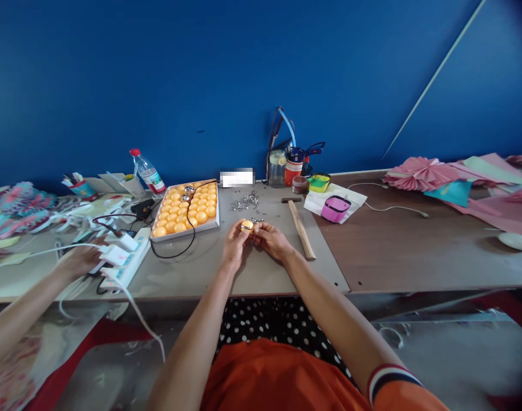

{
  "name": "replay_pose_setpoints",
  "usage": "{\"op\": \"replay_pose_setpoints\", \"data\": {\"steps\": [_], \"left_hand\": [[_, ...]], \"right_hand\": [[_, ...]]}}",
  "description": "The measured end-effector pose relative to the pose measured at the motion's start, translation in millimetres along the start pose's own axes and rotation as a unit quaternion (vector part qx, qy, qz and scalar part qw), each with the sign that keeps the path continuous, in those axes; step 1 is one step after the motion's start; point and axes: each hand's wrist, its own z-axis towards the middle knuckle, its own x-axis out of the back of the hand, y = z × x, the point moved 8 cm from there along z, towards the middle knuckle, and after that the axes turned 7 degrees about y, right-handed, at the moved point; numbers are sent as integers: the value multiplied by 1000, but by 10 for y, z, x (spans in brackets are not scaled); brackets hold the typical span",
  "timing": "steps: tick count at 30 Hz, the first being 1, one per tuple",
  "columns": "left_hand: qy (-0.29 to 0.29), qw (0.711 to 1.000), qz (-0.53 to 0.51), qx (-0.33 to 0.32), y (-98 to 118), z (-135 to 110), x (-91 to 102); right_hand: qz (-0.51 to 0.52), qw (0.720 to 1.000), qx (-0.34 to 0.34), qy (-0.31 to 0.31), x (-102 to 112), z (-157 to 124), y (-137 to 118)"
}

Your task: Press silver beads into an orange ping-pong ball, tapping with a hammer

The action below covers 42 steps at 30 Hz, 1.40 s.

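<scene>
Near the table's front edge, my left hand (235, 242) is closed around a small orange ball (247, 224) that has a shiny silver piece on its front. My right hand (271, 240) meets it from the right, thumb and fingers pinched together beside the ball. What the right fingertips hold is too small to make out. Just beyond my hands lie many loose small silver metal pieces (247, 201). To the left sits a shallow box (218, 214) filled with rows of similar orange balls (192, 221), with a few silver items on top.
A hammer (302, 234) lies right of my hands. Behind stand a glass jar (277, 171) and a red cup (293, 173) of tools. A black cable (179, 254) crosses the box. A white power strip (128, 262) lies left, where another person's hand (83, 260) reaches in.
</scene>
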Motion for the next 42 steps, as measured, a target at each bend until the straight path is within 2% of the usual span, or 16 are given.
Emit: {"op": "replay_pose_setpoints", "data": {"steps": [12,28,32,35,37,40,42], "left_hand": [[15,996,66,-52,5,25,60],[4,993,99,-72,9,34,73],[-3,995,82,-60,0,16,36],[-13,999,37,-32,-33,21,-3],[-18,1000,1,-8,-47,21,-25],[-22,999,-33,26,-57,3,-45],[-26,998,-42,40,-58,-12,-52]], "right_hand": [[-32,998,25,44,32,-2,14],[-69,993,51,83,84,26,56],[-50,994,52,88,89,17,48],[-21,997,37,65,53,11,36],[-13,996,52,71,77,13,-22],[-91,977,128,147,235,0,-187],[-230,928,203,210,315,-51,-332]]}}
